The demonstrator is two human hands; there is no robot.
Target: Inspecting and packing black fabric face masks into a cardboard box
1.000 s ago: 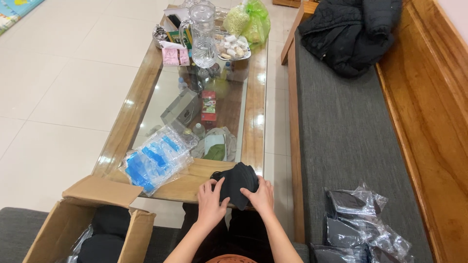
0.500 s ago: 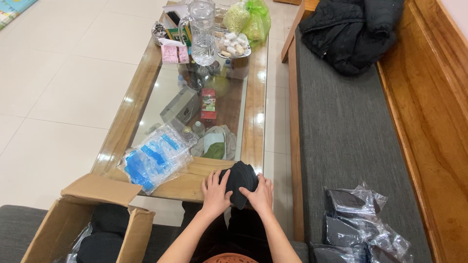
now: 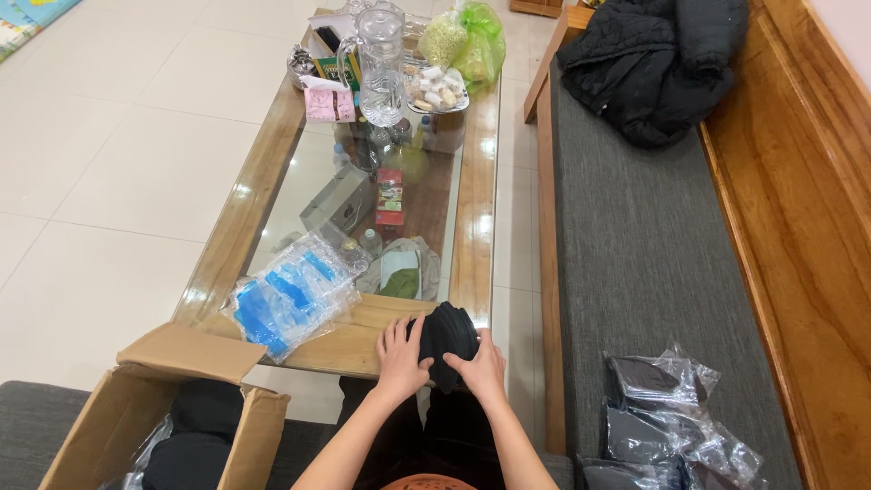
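A small folded black cloth item (image 3: 445,338) lies on the near wooden end of a glass-topped coffee table (image 3: 476,227). My left hand (image 3: 400,359) presses on its left side with the fingers spread. My right hand (image 3: 479,370) cups its right and lower edge. Both hands touch the cloth at the table's near edge. Just left of them on the table lies a stack of clear plastic bags with blue print (image 3: 290,295).
An open cardboard box (image 3: 136,408) with black items in plastic stands at lower left. Bagged black items (image 3: 662,422) lie on the grey bench cushion at right, a black jacket (image 3: 653,59) at its far end. A glass pitcher (image 3: 381,63), snacks and boxes crowd the table's far end.
Both hands have stayed on the black cloth, shifting slightly as they press and gather it. The view has tilted a little; nothing else moved.
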